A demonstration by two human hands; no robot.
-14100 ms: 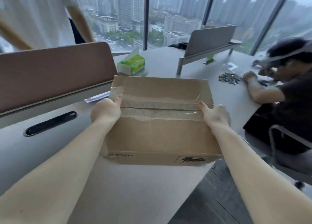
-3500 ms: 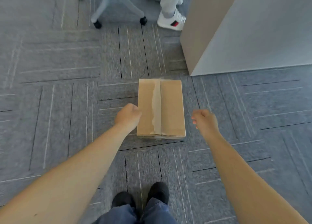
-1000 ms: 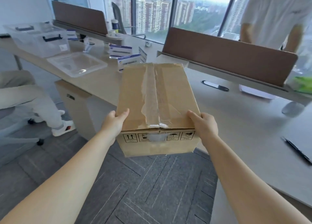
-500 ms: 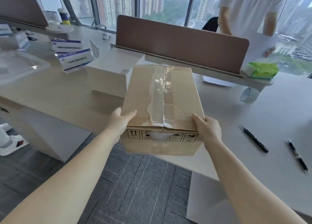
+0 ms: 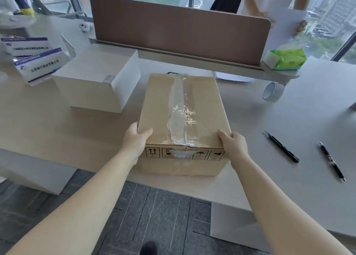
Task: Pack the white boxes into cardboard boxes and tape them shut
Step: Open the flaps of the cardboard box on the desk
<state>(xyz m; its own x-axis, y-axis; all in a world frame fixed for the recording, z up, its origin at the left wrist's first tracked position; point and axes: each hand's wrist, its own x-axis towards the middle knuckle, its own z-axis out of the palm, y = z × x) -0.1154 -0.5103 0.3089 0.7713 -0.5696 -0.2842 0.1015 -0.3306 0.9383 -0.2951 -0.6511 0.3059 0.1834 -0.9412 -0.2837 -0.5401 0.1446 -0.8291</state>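
A cardboard box (image 5: 183,118) with clear tape along its top seam rests on the desk (image 5: 289,124) near its front edge. My left hand (image 5: 135,141) grips the box's near left corner and my right hand (image 5: 234,146) grips its near right corner. Handling symbols are printed on the side facing me. A white box (image 5: 96,75) stands on the desk to the left of the cardboard box, apart from it. A roll of clear tape (image 5: 273,91) stands on edge at the back right.
Two black pens (image 5: 282,147) lie on the desk to the right. A brown divider panel (image 5: 179,27) runs along the back, with a green tissue pack (image 5: 285,59) at its right end. Blue-and-white cartons (image 5: 36,58) sit at far left. A person in white stands behind the divider.
The cardboard box, carried in both hands above the desk edge half a second ago, has moved forward and down onto the desk. Both hands keep their hold on it.
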